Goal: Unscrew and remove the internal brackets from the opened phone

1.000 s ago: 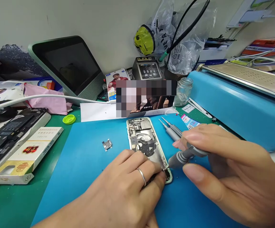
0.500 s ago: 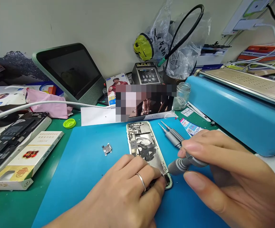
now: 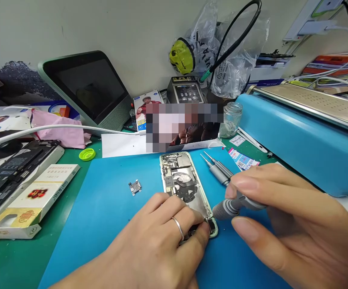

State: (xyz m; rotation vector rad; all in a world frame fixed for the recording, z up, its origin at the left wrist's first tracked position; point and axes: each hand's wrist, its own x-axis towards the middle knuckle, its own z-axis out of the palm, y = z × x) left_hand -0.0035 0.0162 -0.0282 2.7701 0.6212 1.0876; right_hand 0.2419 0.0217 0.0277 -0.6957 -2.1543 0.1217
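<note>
An opened smartphone (image 3: 189,182) with a pale frame and bare inner parts lies on the blue mat. Over its lower end is my left hand (image 3: 174,237), a ring on one finger, with thumb and index fingertips pressed close together at the phone's inside; any small part between them is hidden. My right hand (image 3: 288,216) grips a grey screwdriver (image 3: 231,205), tilted, with its tip end at the phone's lower right edge. Two more grey screwdrivers (image 3: 217,168) lie just beyond that hand. To the phone's left sits a small metal phone part (image 3: 135,187).
Along the left are another opened phone (image 3: 17,164), a white-and-gold carton (image 3: 38,196) and a green cap (image 3: 87,154). A tablet-like screen (image 3: 86,88), a picture card (image 3: 192,130) and a glass jar (image 3: 231,119) stand behind the mat. A blue machine (image 3: 288,140) occupies the right.
The view has shifted very slightly. Both hands, the phone and the screwdriver keep nearly the same positions.
</note>
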